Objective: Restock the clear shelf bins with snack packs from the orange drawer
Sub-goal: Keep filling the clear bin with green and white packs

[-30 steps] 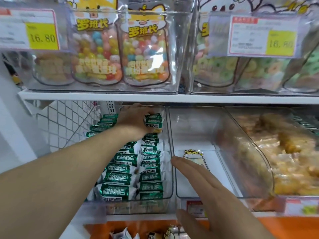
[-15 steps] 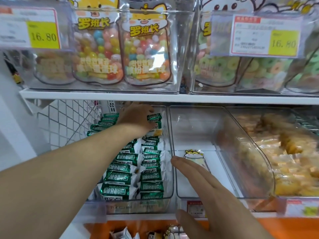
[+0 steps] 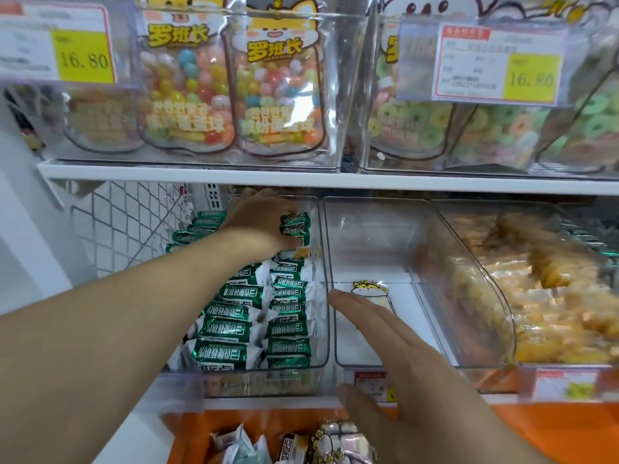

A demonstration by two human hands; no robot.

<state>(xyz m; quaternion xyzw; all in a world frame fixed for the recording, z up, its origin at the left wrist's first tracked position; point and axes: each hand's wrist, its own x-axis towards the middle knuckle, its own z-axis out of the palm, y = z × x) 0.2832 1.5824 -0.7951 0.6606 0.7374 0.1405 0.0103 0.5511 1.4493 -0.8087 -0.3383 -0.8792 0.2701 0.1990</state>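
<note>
A: Where are the snack packs (image 3: 231, 329) sitting?

B: They are lying in two rows in the leftmost clear bin (image 3: 323, 296) on the lower shelf, green-and-white wrappers, stacked from the front wall back toward the rear. A few more packs (image 3: 291, 447) are lying below in the orange drawer (image 3: 552, 430), at the bottom edge of the view.

A: And what is the left hand (image 3: 261, 219) doing?

B: It is reaching deep into that bin, palm down, with its fingers curling over the rearmost packs in the right-hand row. It is touching them; whether it is actually gripping one I cannot tell (the fingertips are hidden behind the packs).

A: The right hand (image 3: 392, 343)?

B: It is hovering with straight, close-set fingers in front of the middle bin (image 3: 368, 236), its fingertips lying just beside the wall shared with the left bin, holding nothing. The thumb is pointing toward the small price label (image 3: 371, 383) on the shelf edge.

A: What is lying around them?

B: The middle bin is showing only a cartoon sticker (image 3: 370, 291) on its floor. To its right a third bin (image 3: 485, 296) is holding yellow-orange snacks. On the upper shelf (image 3: 201, 175), clear bins are carrying pouches of coloured candy balls (image 3: 231, 95) and pale ring sweets (image 3: 418, 128), with two price tags (image 3: 499, 61) reading 16.80 hanging in front.
</note>
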